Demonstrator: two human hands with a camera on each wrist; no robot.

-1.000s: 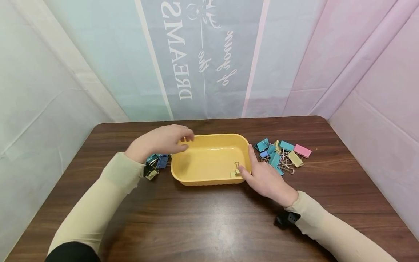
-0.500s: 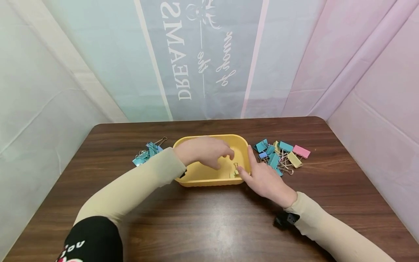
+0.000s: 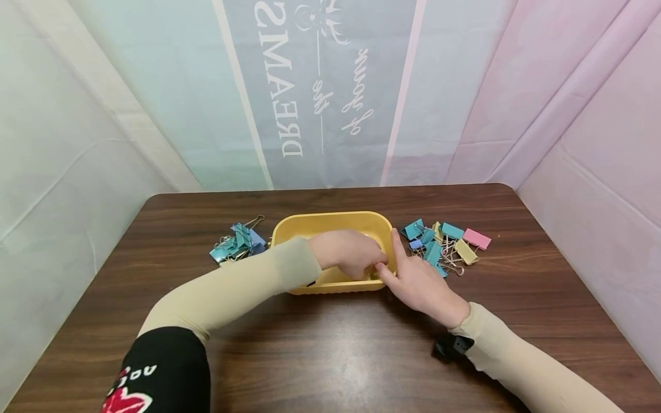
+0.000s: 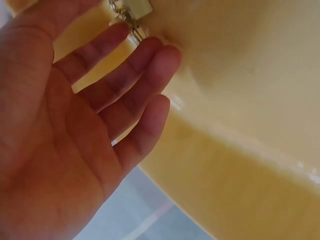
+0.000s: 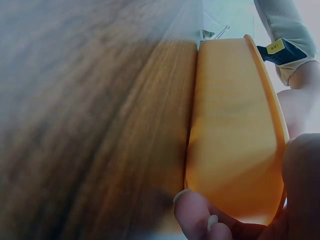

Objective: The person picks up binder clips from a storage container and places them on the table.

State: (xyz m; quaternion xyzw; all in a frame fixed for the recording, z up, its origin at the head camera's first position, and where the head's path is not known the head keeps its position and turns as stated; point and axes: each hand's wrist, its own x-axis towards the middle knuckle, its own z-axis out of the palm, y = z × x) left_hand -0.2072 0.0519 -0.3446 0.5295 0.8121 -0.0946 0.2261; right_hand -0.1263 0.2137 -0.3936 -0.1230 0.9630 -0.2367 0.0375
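Note:
My left hand reaches down into the right end of a yellow plastic tray. In the left wrist view its fingers are slightly bent, and the index fingertip is at the wire handle of a pale yellow binder clip; a firm pinch does not show. The head view mostly hides this clip behind the hand. My right hand holds the tray's right end, thumb over the rim and fingers along the outer wall.
Right of the tray lies a loose pile of teal, yellow, blue and pink binder clips. Another pile, mostly teal and blue clips, lies to the left, partly behind the left forearm. The dark wooden table meets hanging cloth at the back.
My left hand has moved from the tray's left end rightward and down to the yellow clips at its right end. The right hand stays in place on the tray.

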